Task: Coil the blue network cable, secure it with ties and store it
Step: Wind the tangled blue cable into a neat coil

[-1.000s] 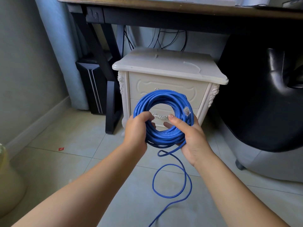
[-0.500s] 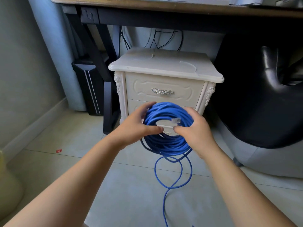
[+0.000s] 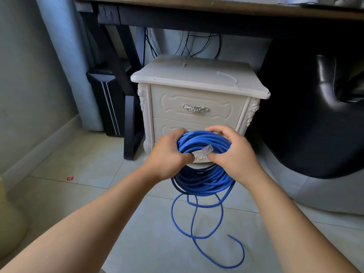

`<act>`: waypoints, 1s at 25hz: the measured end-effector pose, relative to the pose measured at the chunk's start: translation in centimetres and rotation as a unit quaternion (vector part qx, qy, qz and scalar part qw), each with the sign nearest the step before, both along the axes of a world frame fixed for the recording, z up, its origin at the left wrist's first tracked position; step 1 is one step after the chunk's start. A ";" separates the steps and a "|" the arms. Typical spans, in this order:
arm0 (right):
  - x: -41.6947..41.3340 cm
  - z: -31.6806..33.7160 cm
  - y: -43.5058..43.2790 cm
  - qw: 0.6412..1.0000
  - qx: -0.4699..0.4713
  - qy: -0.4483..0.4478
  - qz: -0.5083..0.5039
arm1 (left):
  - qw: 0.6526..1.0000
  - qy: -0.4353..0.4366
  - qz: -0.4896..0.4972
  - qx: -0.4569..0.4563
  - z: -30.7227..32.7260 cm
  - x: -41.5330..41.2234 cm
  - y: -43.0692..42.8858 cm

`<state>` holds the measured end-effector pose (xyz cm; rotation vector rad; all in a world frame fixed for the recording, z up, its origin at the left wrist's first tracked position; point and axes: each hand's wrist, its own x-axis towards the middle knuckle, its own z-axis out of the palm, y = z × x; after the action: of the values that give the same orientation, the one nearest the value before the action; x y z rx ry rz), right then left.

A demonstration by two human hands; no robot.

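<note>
Both hands on the blue network cable (image 3: 202, 180). The coil is held upright in the air, in front of the lower drawer of the white nightstand (image 3: 197, 81).
Left hand (image 3: 169, 152) grips the coil's upper left, fingers curled over the bundle, thumb through the middle.
Right hand (image 3: 234, 154) grips the upper right the same way, thumb just beside the clear connector (image 3: 207, 149) at the coil's inner edge.
The lower half of the coil hangs below the hands.
A loose tail (image 3: 197, 223) drops from the coil to the tiled floor (image 3: 78, 194), loops a couple of times and ends in a curl at near right.
The nightstand sits under the wooden surface (image 3: 216, 8), upper drawer closed.
Thin clear strip (image 3: 226, 76) on its top; can't tell what it is.
Black chair (image 3: 315, 115) at right, black tower (image 3: 110, 103) at left.
</note>
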<state>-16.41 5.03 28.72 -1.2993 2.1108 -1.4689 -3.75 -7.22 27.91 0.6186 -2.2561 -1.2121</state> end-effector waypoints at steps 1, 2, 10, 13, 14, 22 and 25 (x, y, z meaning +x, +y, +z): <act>-0.1 0.1 -0.1 0.999 -0.023 -0.026 -0.011 | 0.999 0.014 0.007 0.031 0.1 -0.1 0.1; -0.2 0.3 0.0 0.997 -0.045 -0.060 -0.023 | 0.997 0.031 0.014 0.065 0.3 -0.3 0.1; 1.2 -2.3 -2.2 0.878 -0.167 -0.445 -0.063 | 0.877 0.206 0.136 0.413 0.3 -1.3 0.1; 1.0 -2.4 -2.4 0.853 -0.164 -0.485 -0.103 | 0.858 0.200 0.110 0.460 -0.6 -1.6 1.0; 0.8 -2.4 -2.2 0.856 -0.152 -0.480 -0.115 | 0.863 0.183 0.086 0.464 -0.8 -1.5 1.2; -1.1 -1.0 -1.2 0.906 -0.135 -0.377 -0.134 | 0.902 0.044 -0.154 0.401 -0.3 0.8 -2.2; -1.4 -0.6 -0.7 0.963 -0.072 -0.220 -0.138 | 0.936 0.037 -0.132 0.325 -0.3 1.0 -2.6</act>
<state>-17.80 4.33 28.15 -0.6436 1.9656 -1.8482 -2.75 -9.85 27.61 0.4896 -1.8906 -2.1117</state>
